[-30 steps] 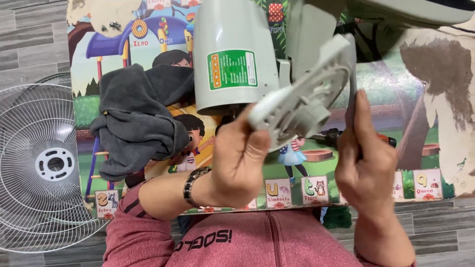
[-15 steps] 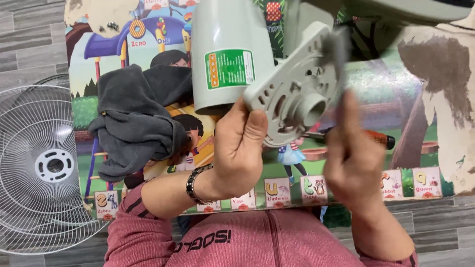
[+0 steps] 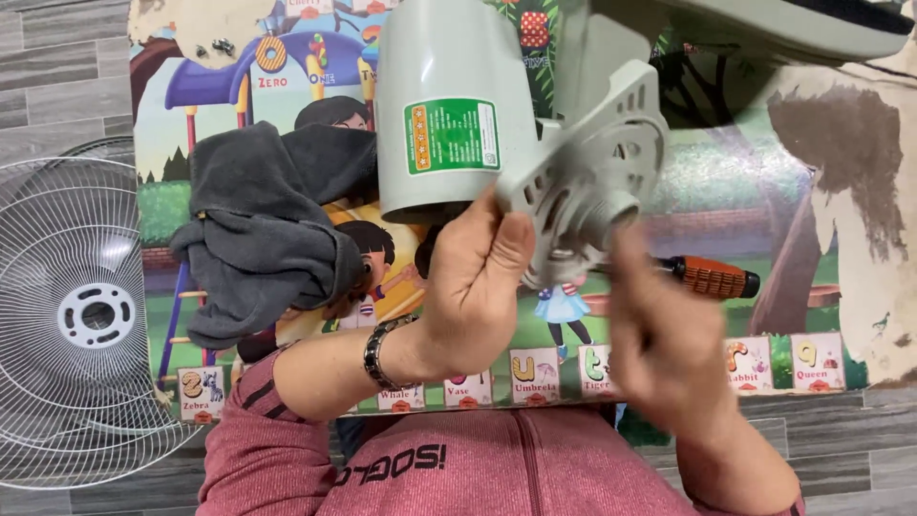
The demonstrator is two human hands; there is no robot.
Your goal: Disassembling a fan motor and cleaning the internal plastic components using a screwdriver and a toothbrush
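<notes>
Grey fan motor housing (image 3: 449, 105) is up near the middle of the mat, left hand (image 3: 478, 277) clamped on its round front plate (image 3: 597, 182), right hand (image 3: 664, 334) blurry just below with fingers loose on nothing. Looks like mid-disassembly. Next move probably needs the orange-handled screwdriver (image 3: 712, 277) lying right of it; dark rag (image 3: 258, 229) and wire fan guard (image 3: 76, 315) sit off left

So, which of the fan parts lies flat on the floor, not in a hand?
The white wire grille, at the far left on the grey floor; the left hand holds the grey motor housing.
</notes>
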